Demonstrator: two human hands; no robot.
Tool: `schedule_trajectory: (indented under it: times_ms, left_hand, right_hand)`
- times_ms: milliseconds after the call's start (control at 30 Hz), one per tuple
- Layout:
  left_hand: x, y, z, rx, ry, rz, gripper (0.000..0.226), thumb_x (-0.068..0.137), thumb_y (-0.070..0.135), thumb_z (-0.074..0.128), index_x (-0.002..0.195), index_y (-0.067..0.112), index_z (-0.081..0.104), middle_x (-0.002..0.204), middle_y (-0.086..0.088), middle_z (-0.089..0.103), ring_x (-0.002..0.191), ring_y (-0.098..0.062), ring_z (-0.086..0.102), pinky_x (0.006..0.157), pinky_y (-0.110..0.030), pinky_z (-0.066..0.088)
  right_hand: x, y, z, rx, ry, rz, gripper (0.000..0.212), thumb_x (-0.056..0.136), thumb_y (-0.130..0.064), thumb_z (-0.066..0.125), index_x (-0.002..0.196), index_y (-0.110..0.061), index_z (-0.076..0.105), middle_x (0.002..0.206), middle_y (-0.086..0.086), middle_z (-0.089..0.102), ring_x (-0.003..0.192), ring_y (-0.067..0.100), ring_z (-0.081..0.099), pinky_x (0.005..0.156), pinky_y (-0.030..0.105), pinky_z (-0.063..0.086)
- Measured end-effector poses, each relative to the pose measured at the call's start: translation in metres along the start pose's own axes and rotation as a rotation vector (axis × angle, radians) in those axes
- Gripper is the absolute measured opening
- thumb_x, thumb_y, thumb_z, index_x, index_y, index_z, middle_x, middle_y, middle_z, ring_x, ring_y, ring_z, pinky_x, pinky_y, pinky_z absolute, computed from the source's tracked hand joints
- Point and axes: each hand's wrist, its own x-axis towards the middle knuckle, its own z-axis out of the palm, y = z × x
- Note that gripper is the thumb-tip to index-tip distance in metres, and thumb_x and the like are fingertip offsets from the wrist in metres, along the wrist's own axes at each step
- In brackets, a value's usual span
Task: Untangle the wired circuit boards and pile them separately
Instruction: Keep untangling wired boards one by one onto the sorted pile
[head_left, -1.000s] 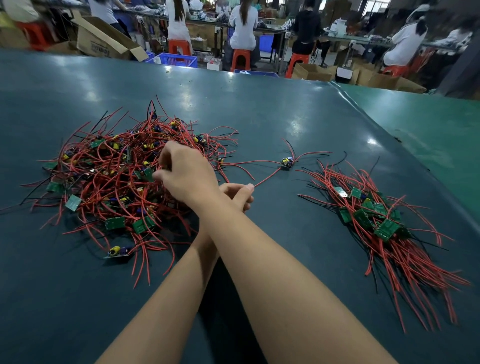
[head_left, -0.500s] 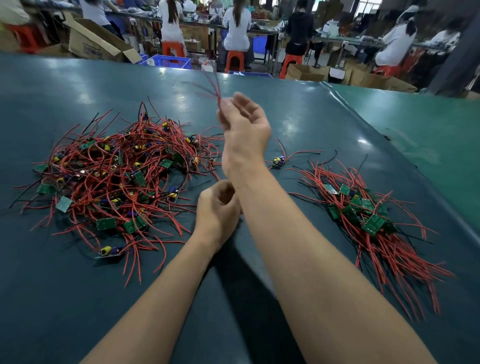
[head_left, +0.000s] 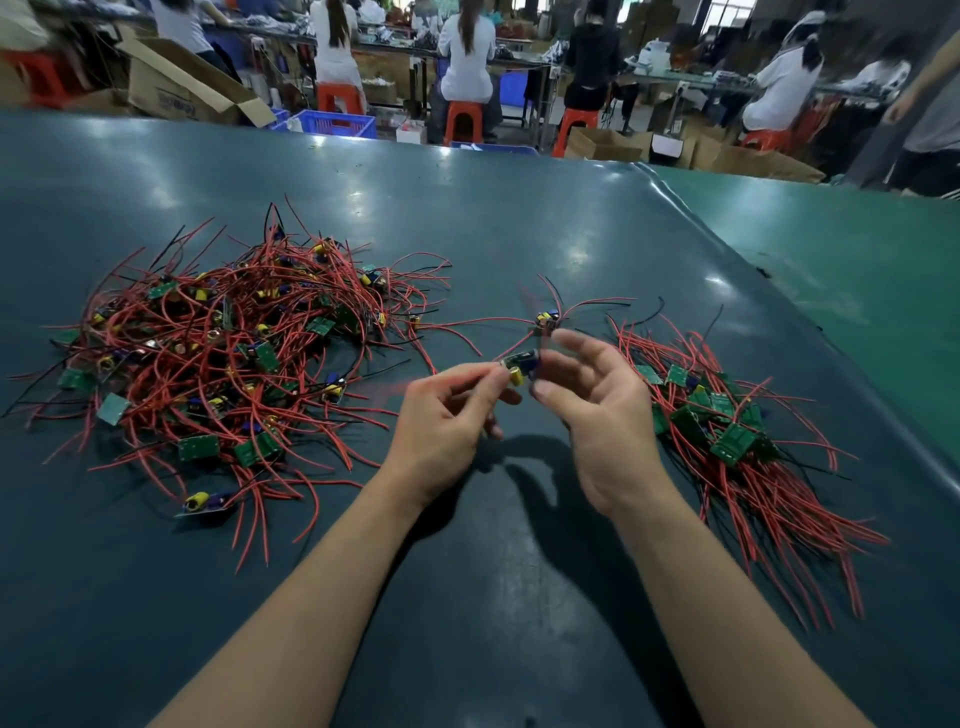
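A tangled heap of red-wired green circuit boards (head_left: 223, 353) lies on the left of the dark table (head_left: 519, 223). A tidier pile of boards (head_left: 727, 431), with wires trailing toward me, lies on the right. One loose board (head_left: 545, 319) rests between the two piles. Just above the table's middle, my left hand (head_left: 441, 421) pinches a small board with a yellow capacitor (head_left: 521, 365) at its fingertips. My right hand (head_left: 597, 410) is blurred, fingers spread, with thumb and forefinger close beside that board. The held board's wires are smeared by motion.
The table's raised right edge (head_left: 779, 291) borders a lighter green table (head_left: 857, 249). Beyond the far edge are a cardboard box (head_left: 176, 88), a blue crate (head_left: 337, 123), orange stools and seated people at benches.
My right hand pulled wires up out of the left heap, then came down to the table's middle. My left hand came out from under it and now grips the freed board.
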Motion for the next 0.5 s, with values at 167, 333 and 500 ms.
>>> schedule_trajectory:
  times_ms: [167,333,500]
  left_hand:
    - [0.003,-0.001,-0.002,0.055,-0.024,-0.032,0.012,0.093,0.009,0.063,0.085,0.013,0.07,0.067,0.006,0.069,0.049,-0.009,0.057,0.051,-0.017,0.046]
    - [0.002,-0.003,-0.003,0.021,0.034,-0.082,0.009,0.092,0.005,0.063,0.088,0.01,0.069,0.068,0.006,0.067,0.051,-0.004,0.056,0.052,-0.016,0.046]
    - [-0.002,0.0,-0.004,0.076,-0.096,-0.037,0.012,0.087,0.003,0.069,0.099,0.006,0.073,0.078,0.003,0.073,0.067,-0.004,0.065,0.064,-0.015,0.049]
  right_hand:
    - [-0.007,0.005,-0.011,0.082,-0.097,0.145,0.026,0.09,0.01,0.055,0.102,-0.008,0.068,0.088,0.005,0.074,0.082,0.016,0.071,0.07,0.024,0.057]
    - [-0.005,0.011,-0.006,0.07,-0.025,0.159,0.014,0.093,-0.001,0.06,0.09,-0.009,0.071,0.086,0.01,0.073,0.075,0.019,0.068,0.061,0.027,0.056]
    - [-0.006,0.016,-0.006,0.01,-0.021,0.125,0.012,0.087,0.001,0.066,0.084,-0.01,0.064,0.071,0.003,0.07,0.062,0.014,0.067,0.054,0.025,0.054]
